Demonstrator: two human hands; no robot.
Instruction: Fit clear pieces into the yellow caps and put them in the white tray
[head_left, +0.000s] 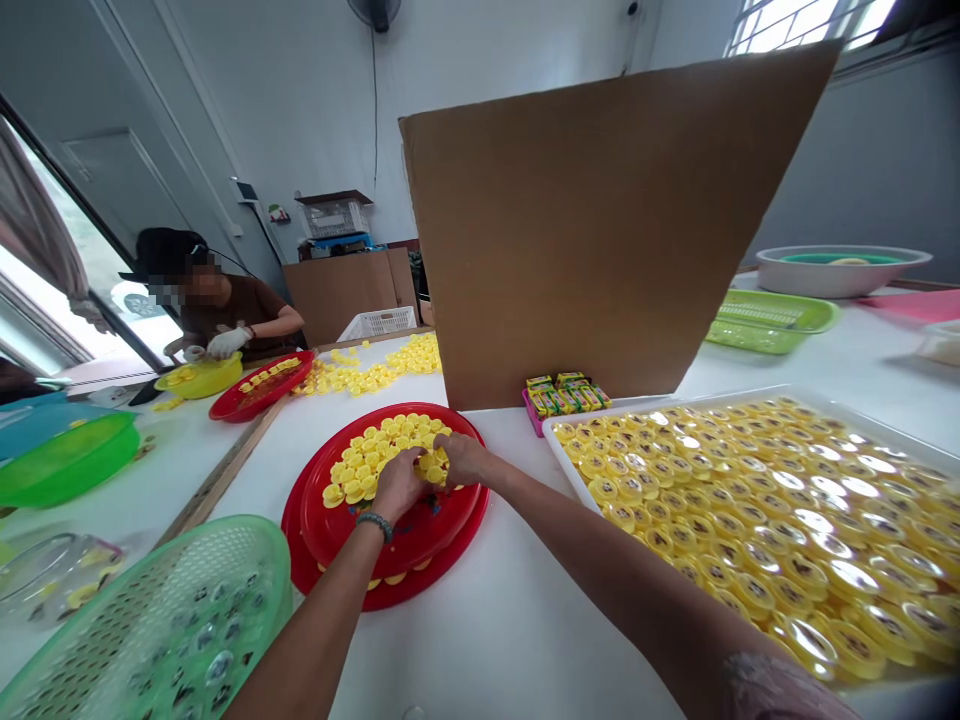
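Red plate [409, 548] part covered, white tray [565, 457] almost filled.
Loose yellow cups [367, 460] are massed on the plate's far half, towards the desk's [517, 600] near edge; glossy-topped ones are packed in the tray, by its right edge. Cups are touched by left hand [397, 488] and right hand [463, 460]; whether either narrow grip is closed on any cannot be told.

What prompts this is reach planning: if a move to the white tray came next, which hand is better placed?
Right, probably. The right hand is nearer the white tray. The left hand is farther off and would likely have to cross the right arm.
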